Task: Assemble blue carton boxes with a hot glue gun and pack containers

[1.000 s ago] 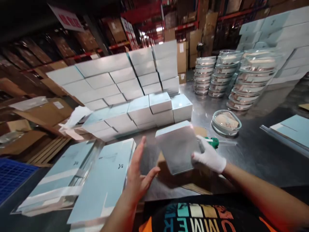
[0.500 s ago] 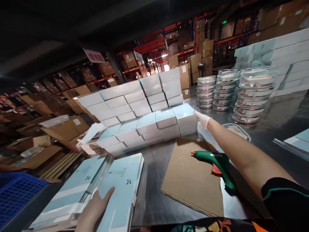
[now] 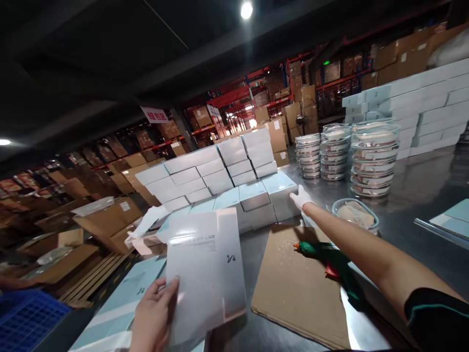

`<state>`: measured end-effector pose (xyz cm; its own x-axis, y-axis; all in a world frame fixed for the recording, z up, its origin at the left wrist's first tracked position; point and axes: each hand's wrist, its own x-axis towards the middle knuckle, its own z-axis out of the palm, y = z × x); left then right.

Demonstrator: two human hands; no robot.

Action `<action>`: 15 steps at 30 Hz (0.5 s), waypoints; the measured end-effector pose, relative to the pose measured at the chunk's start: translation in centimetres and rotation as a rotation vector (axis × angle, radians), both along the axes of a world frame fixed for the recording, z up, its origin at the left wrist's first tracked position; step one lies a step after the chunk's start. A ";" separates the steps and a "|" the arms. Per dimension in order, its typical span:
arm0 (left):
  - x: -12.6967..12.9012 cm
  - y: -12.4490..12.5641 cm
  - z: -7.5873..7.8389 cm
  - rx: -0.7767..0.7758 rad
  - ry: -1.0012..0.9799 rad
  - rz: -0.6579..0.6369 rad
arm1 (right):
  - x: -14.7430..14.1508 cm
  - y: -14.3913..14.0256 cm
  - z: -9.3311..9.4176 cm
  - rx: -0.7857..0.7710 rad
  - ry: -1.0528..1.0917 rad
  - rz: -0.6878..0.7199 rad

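My left hand (image 3: 154,310) grips the left edge of a pale flattened carton (image 3: 205,274), thumb on its printed face. The carton is raised and tilted above a stack of light-blue flat cartons (image 3: 120,298). My right hand (image 3: 302,198), in a white glove, reaches out with fingers extended at the right side of the end box (image 3: 284,205) in a row of blue-topped white boxes. Whether the fingertips press on that box is hard to tell. Under my right forearm lies a green glue gun (image 3: 311,249), its orange nozzle over a brown cardboard sheet (image 3: 293,298).
Stacked glass dishes (image 3: 373,161) stand at the right, with a single lidded dish (image 3: 355,215) nearer. White boxes (image 3: 432,102) are piled behind them. At the left are open brown cartons (image 3: 113,220) and a blue crate (image 3: 32,320). All the work lies on a metal table (image 3: 406,244).
My left hand has lifted one flattened carton off the stack and tilted it up. My right hand stays by the end box, drawn slightly lower along its side. The camera view has shifted upward.
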<state>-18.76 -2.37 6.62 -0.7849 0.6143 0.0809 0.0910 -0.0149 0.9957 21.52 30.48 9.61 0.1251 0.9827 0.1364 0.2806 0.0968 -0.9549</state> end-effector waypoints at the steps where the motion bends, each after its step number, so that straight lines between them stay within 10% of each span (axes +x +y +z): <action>1: 1.8 0.2 0.5 0.044 -0.086 -0.024 | -0.3 -1.1 -0.1 0.007 0.021 0.019; 5: 8.3 1.9 1.3 0.190 -0.242 -0.175 | -1.7 -8.8 -3.0 0.029 0.108 0.251; 10: 13.1 3.3 -1.2 0.139 -0.339 -0.632 | -2.2 -17.7 -5.5 0.122 0.354 0.817; 15: 14.8 4.7 -3.6 0.161 -0.229 -0.880 | -1.1 -20.4 -3.9 0.169 0.409 0.697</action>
<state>-4.00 2.30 3.07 -0.0473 0.9919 0.1179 -0.2178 -0.1254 0.9679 20.39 10.04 5.72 -0.4334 0.8236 0.3658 -0.2642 0.2719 -0.9253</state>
